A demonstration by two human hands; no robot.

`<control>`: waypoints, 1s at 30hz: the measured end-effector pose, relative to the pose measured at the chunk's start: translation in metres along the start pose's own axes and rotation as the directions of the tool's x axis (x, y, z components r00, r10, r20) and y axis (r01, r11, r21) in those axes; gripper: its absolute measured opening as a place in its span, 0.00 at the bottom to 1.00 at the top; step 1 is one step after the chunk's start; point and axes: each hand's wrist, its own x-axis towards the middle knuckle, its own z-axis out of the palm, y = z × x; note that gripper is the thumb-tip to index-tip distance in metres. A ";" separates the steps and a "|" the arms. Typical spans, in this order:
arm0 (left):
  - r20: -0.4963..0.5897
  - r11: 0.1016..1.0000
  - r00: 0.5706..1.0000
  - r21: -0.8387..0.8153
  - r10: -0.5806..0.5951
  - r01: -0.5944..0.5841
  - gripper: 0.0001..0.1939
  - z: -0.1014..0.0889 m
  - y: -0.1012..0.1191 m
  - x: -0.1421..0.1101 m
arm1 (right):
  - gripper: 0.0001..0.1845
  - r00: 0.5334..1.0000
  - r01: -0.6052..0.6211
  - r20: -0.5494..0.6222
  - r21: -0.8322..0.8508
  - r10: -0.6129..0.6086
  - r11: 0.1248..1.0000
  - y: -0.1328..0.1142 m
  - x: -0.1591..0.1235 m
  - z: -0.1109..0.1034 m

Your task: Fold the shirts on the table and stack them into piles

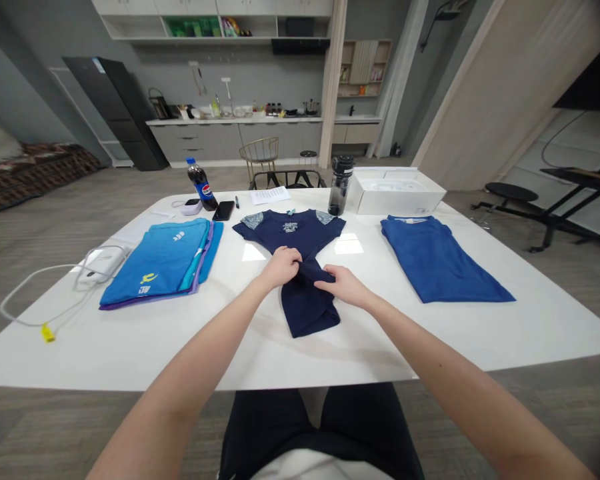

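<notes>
In the head view, a navy shirt (307, 307) is laid at the centre of the frame on the white surface (530, 333), its long axis set up and down the picture, collar pointed to the top, hem to the bottom. Its bunched middle is pinched by the left hand (281, 267) and the right hand (347, 285). Folded clothes (150, 257) are stacked at left.

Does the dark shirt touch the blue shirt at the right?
Apart. The head view shows white tabletop between the dark shirt and the blue shirt.
</notes>
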 end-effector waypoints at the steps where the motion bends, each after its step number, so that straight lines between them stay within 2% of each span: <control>1: -0.001 0.998 1.000 -0.063 0.002 -0.002 0.15 -0.009 0.000 -0.008 | 0.14 0.999 0.021 0.025 0.133 -0.025 0.991 -0.013 -0.006 0.004; 3: 0.012 0.988 1.000 -0.153 -0.027 0.029 0.16 -0.031 -0.001 -0.027 | 0.18 0.991 0.028 0.108 0.383 -0.075 0.923 -0.039 -0.018 0.015; 5: 0.076 0.984 0.995 -0.161 -0.065 0.076 0.15 -0.053 -0.005 -0.049 | 0.23 0.964 -0.005 0.225 0.555 -0.145 0.832 -0.060 -0.030 0.031; 7: 0.211 0.989 0.971 -0.071 -0.109 0.126 0.13 -0.073 -0.011 -0.071 | 0.25 0.913 -0.045 0.347 0.607 -0.214 0.794 -0.073 -0.039 0.047; 8: 0.268 0.987 0.950 0.004 -0.157 0.162 0.13 -0.080 -0.015 -0.083 | 0.24 0.890 -0.050 0.393 0.587 -0.230 0.808 -0.075 -0.042 0.053; 9: 0.302 0.976 0.929 0.091 -0.216 0.198 0.13 -0.085 -0.017 -0.094 | 0.21 0.880 -0.035 0.416 0.537 -0.228 0.843 -0.074 -0.045 0.058; 10: 0.304 0.958 0.913 0.176 -0.271 0.225 0.13 -0.086 -0.017 -0.105 | 0.17 0.890 0.001 0.406 0.456 -0.209 0.890 -0.070 -0.046 0.062; 11: 0.280 0.940 0.910 0.244 -0.305 0.239 0.13 -0.084 -0.014 -0.115 | 0.14 0.917 0.053 0.356 0.344 -0.182 0.938 -0.065 -0.047 0.064; 13: 0.197 0.919 0.933 0.321 -0.300 0.228 0.12 -0.069 -0.003 -0.135 | 0.09 0.969 0.159 0.189 0.032 -0.162 0.987 -0.051 -0.047 0.067; 15: 0.099 0.912 0.960 0.349 -0.263 0.214 0.13 -0.046 0.016 -0.150 | 0.11 0.983 0.182 0.041 -0.297 -0.178 0.937 -0.038 -0.046 0.067; 16: 0.057 0.894 0.958 0.378 -0.282 0.241 0.14 -0.034 0.025 -0.157 | 0.15 0.984 0.158 -0.003 -0.427 -0.176 0.891 -0.032 -0.046 0.067; 18: 0.040 0.858 0.944 0.430 -0.329 0.281 0.16 -0.013 0.041 -0.168 | 0.19 0.991 0.076 -0.042 -0.598 -0.126 0.798 -0.023 -0.048 0.065; 20: 0.051 0.828 0.931 0.476 -0.362 0.296 0.18 -0.001 0.050 -0.177 | 0.16 0.997 0.002 -0.055 -0.680 -0.053 0.733 -0.016 -0.053 0.061; 22: 0.058 0.804 0.925 0.517 -0.375 0.293 0.18 0.002 0.051 -0.185 | 0.14 0.999 -0.043 -0.054 -0.721 0.006 0.692 -0.010 -0.059 0.054; 26: 0.068 0.762 0.907 0.571 -0.415 0.306 0.19 -0.009 0.044 -0.202 | 0.13 0.994 -0.104 -0.067 -0.773 0.083 0.626 0.002 -0.079 0.032; 30: 0.125 0.745 0.862 0.574 -0.491 0.341 0.18 -0.024 0.042 -0.210 | 0.14 0.986 -0.143 -0.069 -0.809 0.148 0.571 0.009 -0.105 0.012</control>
